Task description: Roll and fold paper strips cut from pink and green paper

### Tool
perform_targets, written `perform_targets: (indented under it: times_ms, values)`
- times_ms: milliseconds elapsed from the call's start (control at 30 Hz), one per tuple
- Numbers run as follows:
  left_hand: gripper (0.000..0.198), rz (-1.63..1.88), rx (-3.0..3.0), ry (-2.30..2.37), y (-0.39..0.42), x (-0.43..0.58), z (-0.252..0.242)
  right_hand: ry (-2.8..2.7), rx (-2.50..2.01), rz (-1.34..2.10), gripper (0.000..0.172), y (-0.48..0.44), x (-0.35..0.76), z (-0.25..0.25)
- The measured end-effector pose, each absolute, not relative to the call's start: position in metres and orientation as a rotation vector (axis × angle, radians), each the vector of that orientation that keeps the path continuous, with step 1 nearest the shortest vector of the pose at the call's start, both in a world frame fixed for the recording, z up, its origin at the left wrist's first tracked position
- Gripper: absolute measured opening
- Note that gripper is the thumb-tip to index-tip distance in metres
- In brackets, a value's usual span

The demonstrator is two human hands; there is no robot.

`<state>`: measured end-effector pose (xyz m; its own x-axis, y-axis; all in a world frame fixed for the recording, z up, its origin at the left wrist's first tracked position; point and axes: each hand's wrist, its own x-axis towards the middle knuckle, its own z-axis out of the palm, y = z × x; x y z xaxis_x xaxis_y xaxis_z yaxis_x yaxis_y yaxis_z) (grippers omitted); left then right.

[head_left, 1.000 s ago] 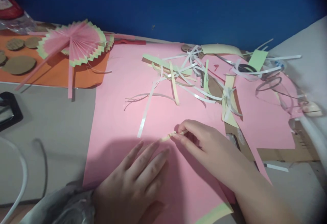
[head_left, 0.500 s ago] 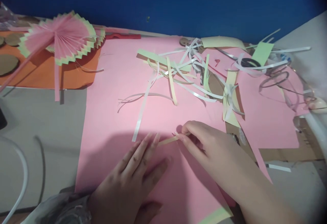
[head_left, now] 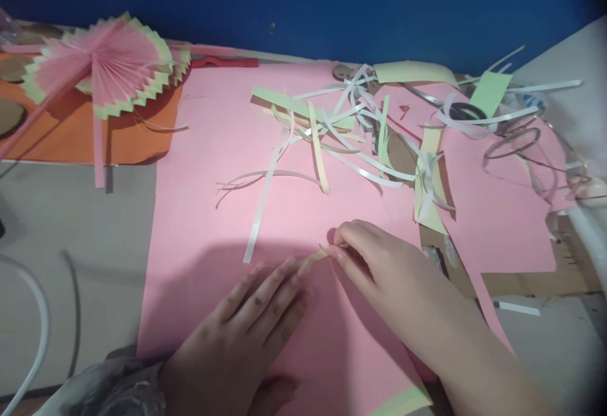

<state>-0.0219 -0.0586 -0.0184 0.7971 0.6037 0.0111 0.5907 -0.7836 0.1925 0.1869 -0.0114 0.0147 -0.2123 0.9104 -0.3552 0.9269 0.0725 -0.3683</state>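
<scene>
A large pink paper sheet (head_left: 227, 169) covers the middle of the table. My left hand (head_left: 246, 327) lies flat on it, fingers stretched out and slightly apart, fingertips beside a thin pale yellow paper strip (head_left: 317, 255). My right hand (head_left: 379, 264) pinches that strip at its right end between thumb and fingers, low against the pink sheet. Just beyond my hands lies a loose white strip (head_left: 258, 214).
A tangle of white and pale green paper strips (head_left: 351, 131) lies at the back middle. A pleated pink and green paper fan (head_left: 102, 62) rests on an orange sheet (head_left: 71, 131) at the back left. Cardboard (head_left: 531, 280) shows at the right, a white cable (head_left: 33, 346) at the left.
My left hand's fingertips have slid up to the strip's left end. The right hand keeps its pinch on the strip. The view has shifted slightly, the fan now sitting further left.
</scene>
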Motion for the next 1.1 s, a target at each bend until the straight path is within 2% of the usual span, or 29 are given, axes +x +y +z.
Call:
perform_targets:
  times_ms: [1100]
  values:
    - [0.072,0.080,2.783,0.912,-0.0601,-0.0247,-0.0204,2.381,1.904,-0.666,0.013,-0.0174,0.1860,0.0105]
